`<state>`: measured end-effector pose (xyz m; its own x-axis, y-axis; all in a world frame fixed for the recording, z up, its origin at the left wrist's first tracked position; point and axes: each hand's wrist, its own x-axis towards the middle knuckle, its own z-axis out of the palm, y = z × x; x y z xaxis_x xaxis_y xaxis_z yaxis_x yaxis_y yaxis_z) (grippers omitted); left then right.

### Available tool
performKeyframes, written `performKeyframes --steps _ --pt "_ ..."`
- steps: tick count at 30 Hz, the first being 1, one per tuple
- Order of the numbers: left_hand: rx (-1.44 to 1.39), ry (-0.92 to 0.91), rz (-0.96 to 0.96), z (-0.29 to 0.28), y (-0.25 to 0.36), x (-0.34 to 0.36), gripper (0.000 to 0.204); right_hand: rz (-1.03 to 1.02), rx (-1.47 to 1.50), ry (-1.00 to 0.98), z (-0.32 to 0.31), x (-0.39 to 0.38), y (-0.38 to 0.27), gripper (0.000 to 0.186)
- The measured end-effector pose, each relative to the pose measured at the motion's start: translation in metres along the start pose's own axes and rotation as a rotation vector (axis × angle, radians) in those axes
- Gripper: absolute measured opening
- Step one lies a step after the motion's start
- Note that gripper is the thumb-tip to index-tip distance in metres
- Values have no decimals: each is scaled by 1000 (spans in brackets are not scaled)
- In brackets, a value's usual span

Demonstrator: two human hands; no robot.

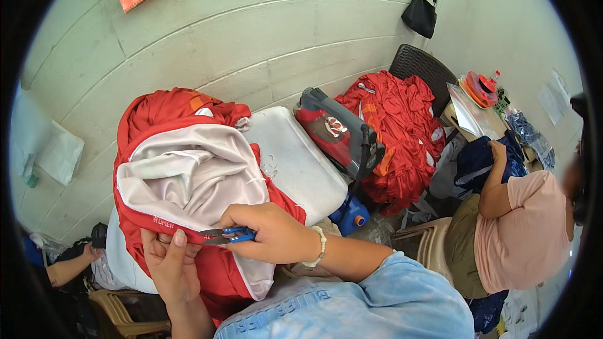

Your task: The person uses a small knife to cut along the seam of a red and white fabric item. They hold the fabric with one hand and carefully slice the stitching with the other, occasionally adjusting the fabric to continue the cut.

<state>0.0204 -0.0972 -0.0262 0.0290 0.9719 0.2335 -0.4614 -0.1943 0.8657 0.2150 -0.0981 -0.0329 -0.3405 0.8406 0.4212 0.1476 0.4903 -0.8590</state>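
A red garment with a pale satiny inside (195,150) is bunched in front of me on the white table. My left hand (171,267) pinches the garment's red edge band (169,221) between thumb and fingers. White lettering runs along that band. My right hand (273,235) is closed around blue-handled thread snips (237,235). Their dark blades point left along the band, close to my left fingertips. Whether the blades touch the fabric or a thread, I cannot make out. A beaded bracelet (319,248) circles my right wrist.
A white tabletop (295,147) extends behind the garment, beside a grey and red bag (330,129). Further right lies a large red garment pile (396,132). A co-worker in a pink shirt (521,232) handles dark blue fabric (480,162). Another person's arm (72,267) shows at far left.
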Motion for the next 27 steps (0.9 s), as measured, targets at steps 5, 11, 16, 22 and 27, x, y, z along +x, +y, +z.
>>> performKeyframes --steps 5,11,16,22,27 --pt "-28 0 -42 -8 -2 -2 45 -47 -33 -13 -3 1 0 23" --pt "-96 -36 -38 -5 4 -4 47 13 77 84 -3 -2 1 38" --pt "-140 -7 -76 -5 9 -8 47 -40 128 182 9 0 6 33" --pt "-193 -52 -118 -4 16 -11 45 -177 -61 235 17 -9 1 34" --pt "-183 -84 -99 0 19 -12 47 -268 -242 243 20 -8 -6 38"
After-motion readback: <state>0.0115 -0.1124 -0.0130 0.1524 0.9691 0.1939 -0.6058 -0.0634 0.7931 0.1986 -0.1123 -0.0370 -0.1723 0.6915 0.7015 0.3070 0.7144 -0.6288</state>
